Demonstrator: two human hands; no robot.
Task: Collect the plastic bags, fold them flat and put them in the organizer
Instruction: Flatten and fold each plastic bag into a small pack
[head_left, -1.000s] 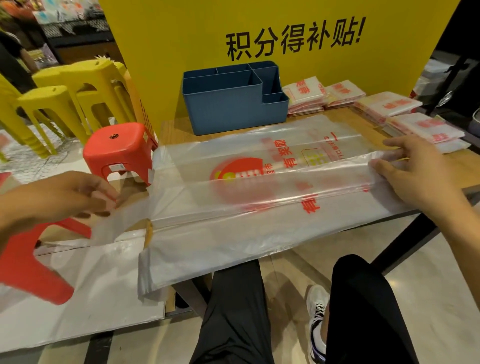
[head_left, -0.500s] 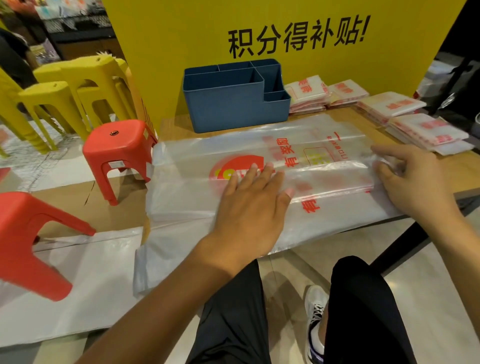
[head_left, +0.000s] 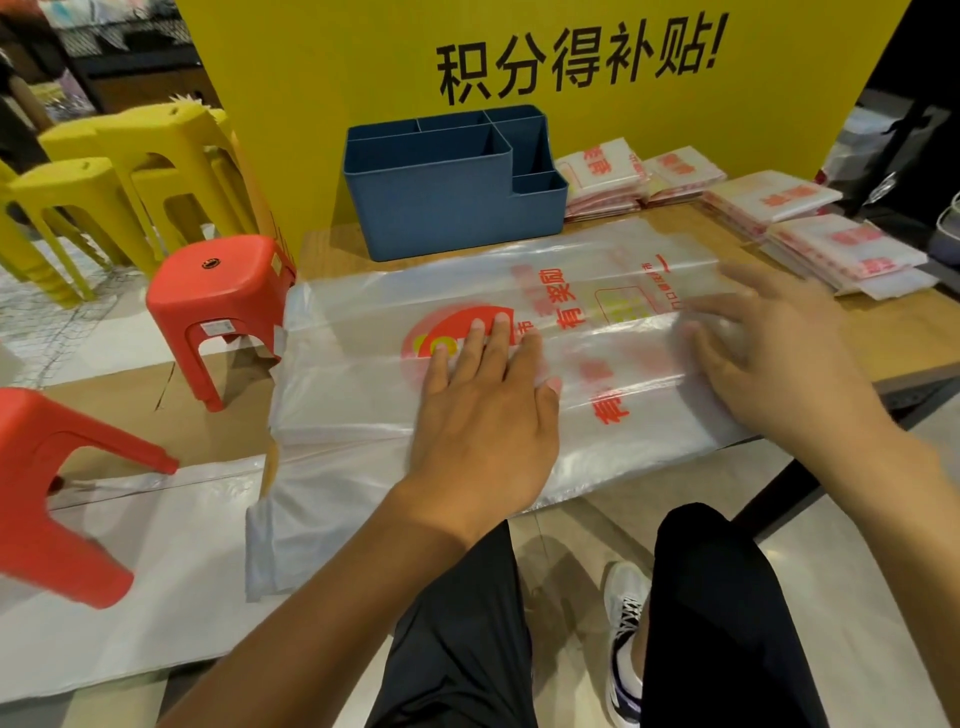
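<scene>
Left hand (head_left: 483, 410) flat on the plastic bag (head_left: 363, 395), fingers straight, pinning the fold so nothing springs back. Right hand (head_left: 774, 358) spread open at the bag's right end, blurred, gripping nothing, probably smoothing. Bag stretched along the worktop (head_left: 904, 338), near edge overhanging; blue organizer (head_left: 447, 208) just behind, awaiting it.

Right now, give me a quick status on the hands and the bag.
Left hand flat, pressing the plastic bag. Right hand blurred, open at its right end. Bag half folded; blue organizer looks empty. Nothing in the way.
</scene>
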